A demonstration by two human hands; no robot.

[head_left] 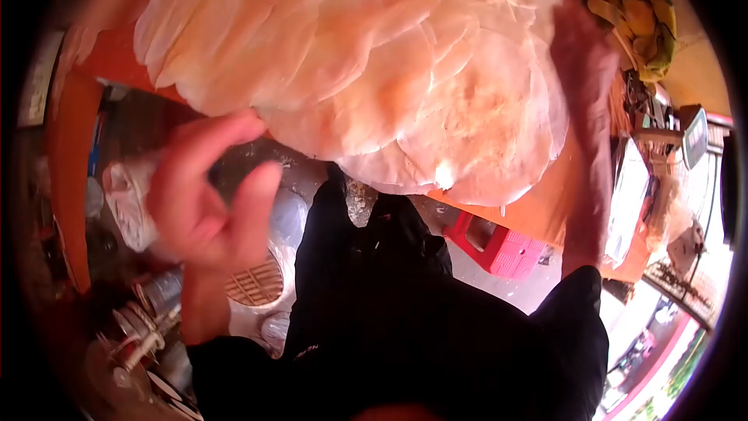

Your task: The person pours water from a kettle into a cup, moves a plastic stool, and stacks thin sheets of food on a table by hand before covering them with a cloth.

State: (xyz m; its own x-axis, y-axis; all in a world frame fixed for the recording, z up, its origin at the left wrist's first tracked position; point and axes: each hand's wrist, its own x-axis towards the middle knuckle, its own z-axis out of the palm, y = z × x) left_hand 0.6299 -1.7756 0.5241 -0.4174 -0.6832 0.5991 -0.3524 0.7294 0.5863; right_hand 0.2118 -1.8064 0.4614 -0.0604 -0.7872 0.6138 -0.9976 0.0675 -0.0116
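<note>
A broad layer of thin, pale, round dough-like sheets (351, 70) overlaps across the orange table and hangs past its near edge. My left hand (210, 187) is at the left of this layer, index finger and thumb spread apart with a gap between them, and the index fingertip is right at the lower left rim of the sheets. Nothing shows between those fingers. On the other side, my right hand (580, 47) reaches up along the right rim of the layer; it is blurred and its fingers are hidden.
The orange table (538, 214) carries the sheets. Beneath it stands a pink plastic stool (499, 249). At lower left are a white bag (128, 206) and a round basket (255, 284) with a slatted bottom. A yellow patterned cloth (635, 12) lies at upper right, near assorted clutter.
</note>
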